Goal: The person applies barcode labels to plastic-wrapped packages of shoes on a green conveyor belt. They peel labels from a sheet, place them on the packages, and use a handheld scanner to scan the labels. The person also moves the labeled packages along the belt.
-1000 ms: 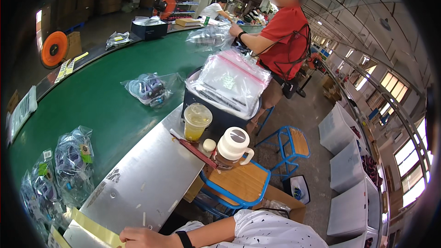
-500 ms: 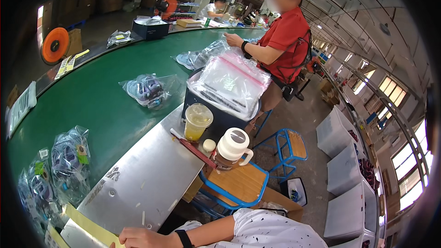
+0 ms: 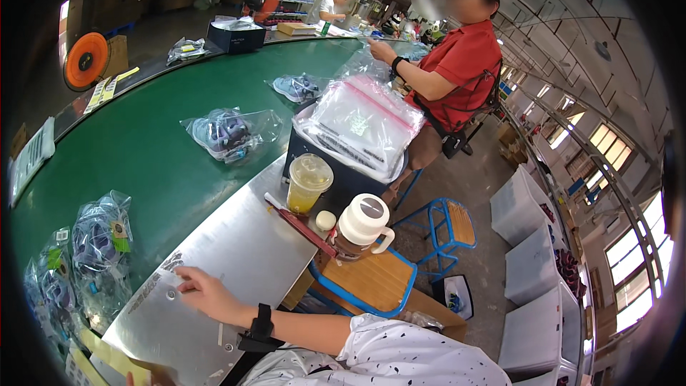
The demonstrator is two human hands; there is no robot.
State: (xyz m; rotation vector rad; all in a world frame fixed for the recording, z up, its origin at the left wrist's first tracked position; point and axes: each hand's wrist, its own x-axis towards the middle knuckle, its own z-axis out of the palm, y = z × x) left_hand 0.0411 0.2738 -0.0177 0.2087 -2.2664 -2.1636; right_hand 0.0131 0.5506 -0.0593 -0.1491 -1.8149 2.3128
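My right hand [image 3: 211, 299], with a black band on its wrist, hovers over or rests on the metal table [image 3: 221, 261]. Its fingers are stretched out and hold nothing. At the bottom edge only a bit of skin of my left hand [image 3: 131, 379] shows, beside a pale yellow paper strip [image 3: 118, 357]; its fingers are mostly hidden. Left of my right hand, clear-bagged shoes [image 3: 103, 239] stand on the green conveyor belt [image 3: 157, 171], and another bagged pair [image 3: 57, 286] is next to them. A further bagged pair [image 3: 225, 132] lies farther along the belt.
A dark box of clear zip bags [image 3: 357, 125] stands beyond the table. Near it are a lidded drink cup [image 3: 309, 182], a white-topped mug [image 3: 363, 223] and a dark red strip [image 3: 300, 227]. Stools [image 3: 368, 279] stand at right. A co-worker in red [image 3: 461, 64] works by the belt.
My right hand has left the yellow strip and moved up and right over the metal table, opening out. The co-worker's hands have shifted, and the bagged shoes near them lie apart from those hands.
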